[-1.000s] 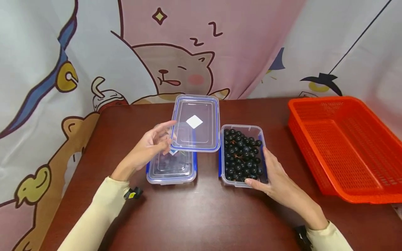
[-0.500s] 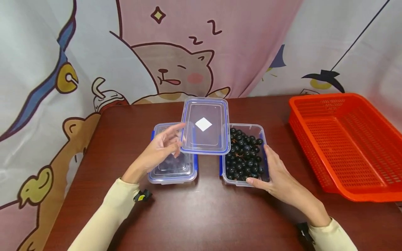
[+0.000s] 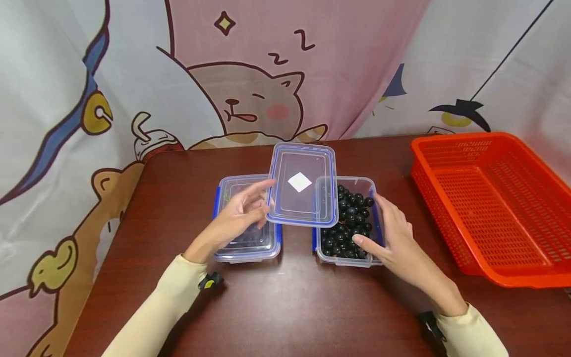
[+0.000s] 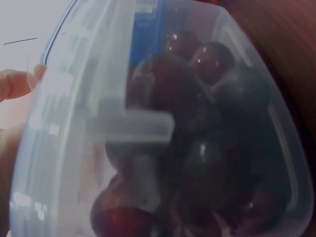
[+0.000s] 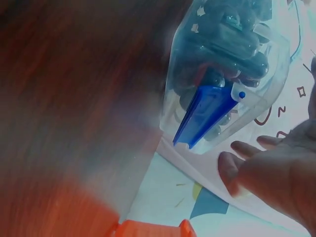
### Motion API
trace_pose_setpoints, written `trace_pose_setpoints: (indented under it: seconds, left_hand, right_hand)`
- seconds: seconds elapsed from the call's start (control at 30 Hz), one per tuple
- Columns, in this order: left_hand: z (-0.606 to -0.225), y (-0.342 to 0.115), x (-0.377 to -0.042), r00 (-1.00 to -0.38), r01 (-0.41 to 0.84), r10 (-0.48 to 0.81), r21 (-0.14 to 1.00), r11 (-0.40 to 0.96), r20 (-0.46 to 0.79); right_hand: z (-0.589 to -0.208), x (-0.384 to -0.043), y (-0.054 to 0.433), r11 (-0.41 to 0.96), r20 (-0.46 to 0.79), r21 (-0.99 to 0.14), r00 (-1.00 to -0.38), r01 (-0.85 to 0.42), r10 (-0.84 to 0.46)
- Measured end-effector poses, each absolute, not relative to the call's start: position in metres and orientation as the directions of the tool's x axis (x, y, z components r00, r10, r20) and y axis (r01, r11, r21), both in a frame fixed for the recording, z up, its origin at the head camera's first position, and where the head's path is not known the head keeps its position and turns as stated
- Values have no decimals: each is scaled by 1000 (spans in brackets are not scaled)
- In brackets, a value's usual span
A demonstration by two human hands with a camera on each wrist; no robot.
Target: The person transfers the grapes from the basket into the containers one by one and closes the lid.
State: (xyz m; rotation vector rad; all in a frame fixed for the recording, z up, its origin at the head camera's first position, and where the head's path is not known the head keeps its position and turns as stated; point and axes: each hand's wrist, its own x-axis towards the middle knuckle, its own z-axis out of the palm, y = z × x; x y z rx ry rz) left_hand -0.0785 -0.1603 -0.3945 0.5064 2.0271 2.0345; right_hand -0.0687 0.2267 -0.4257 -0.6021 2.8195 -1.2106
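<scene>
My left hand (image 3: 238, 215) pinches the left edge of a clear lid (image 3: 300, 182) with a blue seal and a white diamond sticker. The lid hangs in the air, overlapping the left part of an uncovered plastic container (image 3: 345, 261) in the head view. Black grapes (image 3: 348, 230) fill that container. At its right side lies my right hand (image 3: 399, 240), fingers extended along the wall and thumb over the near corner. A second container (image 3: 247, 253), lidded, stands under my left hand; dark round fruit (image 4: 207, 148) shows through a container wall in the left wrist view.
A red plastic basket (image 3: 482, 270) stands at the right of the brown table (image 3: 276, 307). Behind the table hangs a curtain (image 3: 357, 59) with cartoon animals. A blue side latch (image 5: 205, 116) hangs down on the grape container.
My left hand has carried the lid rightward and slightly nearer, from above the left container to partly over the grapes. My right hand has stayed by the grape container.
</scene>
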Motion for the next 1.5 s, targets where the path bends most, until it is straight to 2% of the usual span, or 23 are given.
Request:
trace_pose_setpoints:
  seconds: [0.27, 0.8, 0.93, 1.1, 1.27, 1.5]
  left_hand:
    - [-399, -150, -78, -905, 71, 417, 997, -39, 81]
    - [-399, -131, -72, -891, 69, 446, 997, -43, 81]
    - [-399, -126, -73, -882, 70, 465, 997, -45, 83]
    - [-399, -120, -76, -885, 121, 454, 993, 6, 105]
    - [-398, -115, -78, -898, 178, 418, 982, 67, 134]
    - [-396, -110, -83, -897, 230, 394, 973, 33, 199]
  right_hand:
    - [-424, -71, 220, 559, 249, -729, -914, -395, -321]
    - [-421, -69, 210, 469, 244, -786, -899, -403, -365]
    - [-421, -69, 209, 472, 277, -770, -891, -429, -359]
    - [-421, -69, 209, 490, 357, -732, -879, -474, -317]
    - [-421, -67, 211, 476, 385, -742, -881, -472, -274]
    - [-421, -68, 211, 445, 440, -747, -869, -493, -224]
